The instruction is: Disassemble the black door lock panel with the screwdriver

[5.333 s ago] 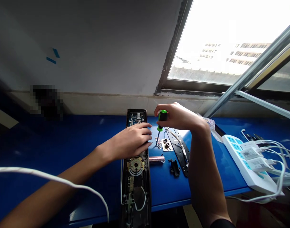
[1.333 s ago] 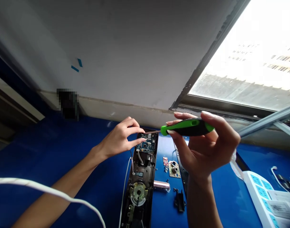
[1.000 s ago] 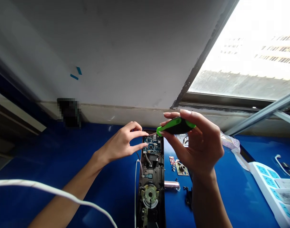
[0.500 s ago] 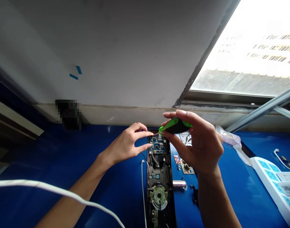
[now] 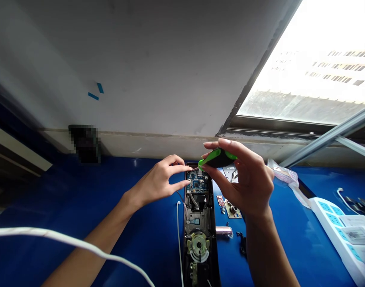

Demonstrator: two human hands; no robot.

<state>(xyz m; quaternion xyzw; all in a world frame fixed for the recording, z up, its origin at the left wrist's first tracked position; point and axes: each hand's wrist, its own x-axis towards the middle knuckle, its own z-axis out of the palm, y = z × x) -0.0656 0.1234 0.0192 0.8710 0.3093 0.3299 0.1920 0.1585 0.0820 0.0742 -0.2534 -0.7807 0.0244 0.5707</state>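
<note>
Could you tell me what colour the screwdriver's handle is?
The plastic handle is green and black, best seen in the head view.

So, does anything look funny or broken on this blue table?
Yes! The electronic door lock has no cover on, so its circuit board and wires show. Small screws lie loose beside it on the blue bench. That looks odd, but it may just be opened up.
</note>
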